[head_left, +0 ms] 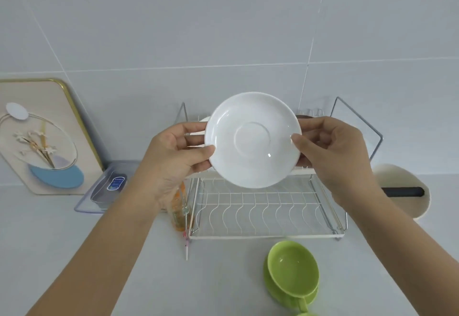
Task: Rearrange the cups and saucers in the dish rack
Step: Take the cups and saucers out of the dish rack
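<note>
i hold a round white ceramic saucer (252,139) up in the air above the white wire two-tier dish rack (265,212), its face tilted toward me. my left hand (173,156) pinches its left rim, thumb on the front and fingers curled behind; my right hand (332,151) pinches the right rim the same way. the rack's lower tier shows bare wire slots. in front of the rack, on the pale grey counter (99,253), a green ceramic cup (293,269) sits on a matching green saucer (275,293), handle toward me. a framed floral picture (42,139) leans on the tiled wall at the left, a clear plastic box (106,187) beside it.
</note>
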